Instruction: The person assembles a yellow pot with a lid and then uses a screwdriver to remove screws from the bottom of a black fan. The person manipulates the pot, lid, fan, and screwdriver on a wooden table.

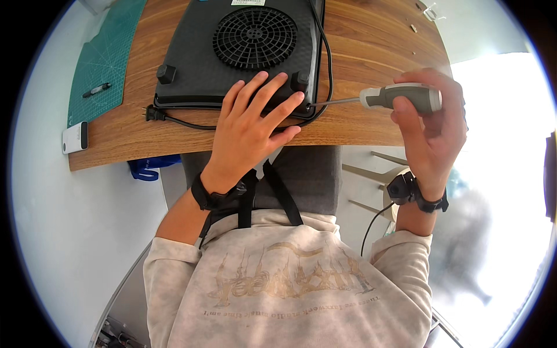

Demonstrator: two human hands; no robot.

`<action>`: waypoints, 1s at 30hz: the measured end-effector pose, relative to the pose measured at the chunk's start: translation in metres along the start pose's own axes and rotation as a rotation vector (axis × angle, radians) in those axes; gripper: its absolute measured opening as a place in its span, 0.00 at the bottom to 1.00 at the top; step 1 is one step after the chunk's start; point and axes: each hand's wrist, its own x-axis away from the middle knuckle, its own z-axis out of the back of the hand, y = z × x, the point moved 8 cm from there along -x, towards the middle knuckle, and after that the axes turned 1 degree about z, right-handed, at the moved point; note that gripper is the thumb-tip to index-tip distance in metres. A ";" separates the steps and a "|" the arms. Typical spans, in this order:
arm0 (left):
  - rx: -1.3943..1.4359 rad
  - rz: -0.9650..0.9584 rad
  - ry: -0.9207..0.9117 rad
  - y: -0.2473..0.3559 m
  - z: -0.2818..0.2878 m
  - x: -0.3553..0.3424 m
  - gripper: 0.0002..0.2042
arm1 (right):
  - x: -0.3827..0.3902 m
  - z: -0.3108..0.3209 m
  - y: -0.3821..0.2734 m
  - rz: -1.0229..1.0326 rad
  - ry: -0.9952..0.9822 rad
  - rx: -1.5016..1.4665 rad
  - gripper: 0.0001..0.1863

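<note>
A flat black appliance [191,52] lies on the table with its underside up, showing a round fan grille [254,36] and stubby feet [166,73]. Fingers spread, my left hand [249,116] rests on its near edge beside the right foot. My right hand [432,116] is wrapped round the grey and white handle of a screwdriver [374,97]. The screwdriver's shaft points left, its tip at the appliance's near right corner. Whether a screw sits under the tip is too small to tell.
The appliance's black power cord loops round its right side to a plug [154,113] at the left. On the wooden table [371,52] are a green cutting mat [101,69] with a pen [97,90] and a small white device [75,138]. A pale stool [380,174] stands below, right.
</note>
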 end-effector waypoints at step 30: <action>0.007 0.008 0.004 0.000 0.001 0.000 0.30 | -0.031 0.000 -0.010 0.048 -0.231 0.257 0.20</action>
